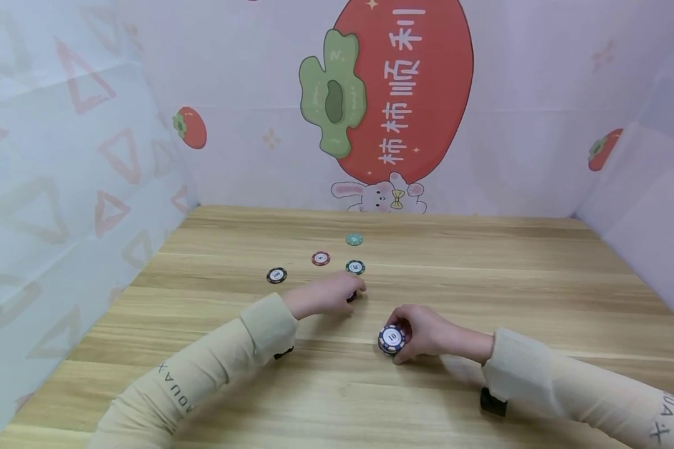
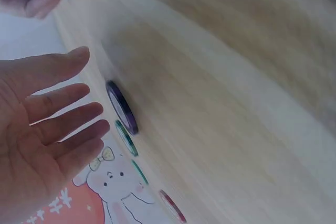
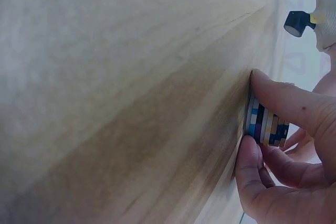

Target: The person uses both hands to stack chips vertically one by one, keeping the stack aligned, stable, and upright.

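My right hand (image 1: 427,330) grips a short stack of poker chips (image 1: 391,339) between thumb and fingers; a dark blue chip marked 10 tops it. In the right wrist view the stack (image 3: 266,124) stands on the tabletop, its chips slightly out of line. My left hand (image 1: 327,293) hovers over a dark purple poker chip (image 2: 122,107), which it partly covers in the head view. Its fingers are extended and apart from that chip in the left wrist view. Just beyond lies a dark green chip (image 1: 356,267).
Farther back on the wooden table (image 1: 483,262) lie a light green chip (image 1: 354,239), a red chip (image 1: 321,258) and a black chip (image 1: 276,275) marked 100. Printed cloth walls (image 1: 247,162) close off the back and both sides.
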The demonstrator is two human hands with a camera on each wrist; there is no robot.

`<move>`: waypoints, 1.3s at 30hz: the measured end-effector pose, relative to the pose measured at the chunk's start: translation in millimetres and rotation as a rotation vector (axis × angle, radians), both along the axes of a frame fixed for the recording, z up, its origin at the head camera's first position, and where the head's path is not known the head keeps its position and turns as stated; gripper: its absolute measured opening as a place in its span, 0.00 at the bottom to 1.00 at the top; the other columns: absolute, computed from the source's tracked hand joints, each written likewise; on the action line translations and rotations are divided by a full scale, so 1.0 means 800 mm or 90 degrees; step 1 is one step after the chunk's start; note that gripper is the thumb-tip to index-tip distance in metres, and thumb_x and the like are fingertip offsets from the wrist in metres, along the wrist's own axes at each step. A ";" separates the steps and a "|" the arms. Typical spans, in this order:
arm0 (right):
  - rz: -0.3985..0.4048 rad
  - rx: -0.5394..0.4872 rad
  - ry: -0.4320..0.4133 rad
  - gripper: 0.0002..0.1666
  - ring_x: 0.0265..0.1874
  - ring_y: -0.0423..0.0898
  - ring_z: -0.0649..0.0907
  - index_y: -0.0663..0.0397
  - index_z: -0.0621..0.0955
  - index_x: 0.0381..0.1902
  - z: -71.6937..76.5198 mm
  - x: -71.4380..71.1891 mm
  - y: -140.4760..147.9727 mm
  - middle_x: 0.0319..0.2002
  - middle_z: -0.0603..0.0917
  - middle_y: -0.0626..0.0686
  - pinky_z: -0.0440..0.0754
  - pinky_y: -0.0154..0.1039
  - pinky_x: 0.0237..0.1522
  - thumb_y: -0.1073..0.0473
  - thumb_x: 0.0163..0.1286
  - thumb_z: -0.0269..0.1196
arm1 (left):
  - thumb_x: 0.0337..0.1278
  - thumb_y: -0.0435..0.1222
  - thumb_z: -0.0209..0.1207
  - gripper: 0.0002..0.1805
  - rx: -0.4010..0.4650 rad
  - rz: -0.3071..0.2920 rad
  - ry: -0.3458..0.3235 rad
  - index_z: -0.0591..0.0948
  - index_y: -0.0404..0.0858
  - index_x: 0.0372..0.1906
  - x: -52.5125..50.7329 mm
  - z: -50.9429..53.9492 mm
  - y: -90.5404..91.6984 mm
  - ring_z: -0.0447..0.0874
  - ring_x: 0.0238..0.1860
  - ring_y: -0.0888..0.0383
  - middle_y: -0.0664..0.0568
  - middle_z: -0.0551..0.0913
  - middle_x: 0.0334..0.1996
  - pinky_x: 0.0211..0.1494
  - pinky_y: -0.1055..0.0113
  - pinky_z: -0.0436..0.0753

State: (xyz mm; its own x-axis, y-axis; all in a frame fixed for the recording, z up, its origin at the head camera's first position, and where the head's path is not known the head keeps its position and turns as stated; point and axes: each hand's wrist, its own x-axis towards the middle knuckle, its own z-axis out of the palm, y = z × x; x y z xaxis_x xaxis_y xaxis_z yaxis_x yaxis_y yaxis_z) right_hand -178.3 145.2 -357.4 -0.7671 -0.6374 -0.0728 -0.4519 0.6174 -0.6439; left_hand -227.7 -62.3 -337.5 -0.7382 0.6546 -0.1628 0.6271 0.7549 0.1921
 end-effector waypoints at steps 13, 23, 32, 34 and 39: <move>-0.003 0.001 -0.015 0.25 0.33 0.40 0.74 0.58 0.77 0.35 -0.001 0.003 -0.002 0.32 0.77 0.47 0.72 0.33 0.36 0.62 0.37 0.76 | 0.51 0.32 0.61 0.15 -0.011 0.023 0.009 0.78 0.37 0.46 -0.008 -0.008 -0.015 0.76 0.48 0.55 0.47 0.79 0.45 0.53 0.64 0.72; 0.002 0.009 0.000 0.25 0.33 0.40 0.74 0.58 0.77 0.36 0.002 0.000 -0.006 0.32 0.77 0.46 0.72 0.33 0.36 0.62 0.38 0.76 | 0.51 0.29 0.60 0.10 -0.052 0.023 0.060 0.78 0.38 0.41 -0.013 -0.006 -0.012 0.77 0.41 0.57 0.50 0.79 0.38 0.47 0.66 0.75; 0.010 0.004 0.008 0.26 0.32 0.39 0.74 0.58 0.77 0.36 0.008 0.001 -0.005 0.32 0.77 0.47 0.72 0.32 0.36 0.61 0.37 0.76 | 0.48 0.31 0.63 0.14 -0.057 0.012 0.100 0.78 0.36 0.42 -0.015 -0.003 -0.010 0.75 0.40 0.56 0.48 0.76 0.39 0.44 0.67 0.76; 0.013 0.005 0.013 0.26 0.32 0.39 0.74 0.58 0.77 0.36 0.007 0.000 -0.004 0.32 0.77 0.47 0.72 0.32 0.36 0.61 0.37 0.76 | 0.46 0.31 0.64 0.14 -0.046 0.011 0.106 0.77 0.37 0.41 -0.015 -0.002 -0.010 0.74 0.39 0.56 0.49 0.75 0.38 0.43 0.67 0.75; 0.007 0.013 0.004 0.26 0.33 0.40 0.74 0.58 0.77 0.36 0.005 -0.001 -0.003 0.33 0.77 0.46 0.73 0.34 0.38 0.61 0.38 0.76 | 0.43 0.30 0.65 0.14 -0.024 -0.003 0.097 0.76 0.40 0.37 -0.012 0.000 -0.009 0.71 0.37 0.57 0.52 0.72 0.36 0.41 0.68 0.73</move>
State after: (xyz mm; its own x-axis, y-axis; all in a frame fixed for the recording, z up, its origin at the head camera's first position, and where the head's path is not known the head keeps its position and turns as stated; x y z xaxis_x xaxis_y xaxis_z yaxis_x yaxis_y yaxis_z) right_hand -179.5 142.8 -353.6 -0.7608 -0.6439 -0.0812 -0.4625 0.6257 -0.6282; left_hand -236.9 -69.5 -337.5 -0.7529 0.6540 -0.0741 0.6506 0.7565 0.0659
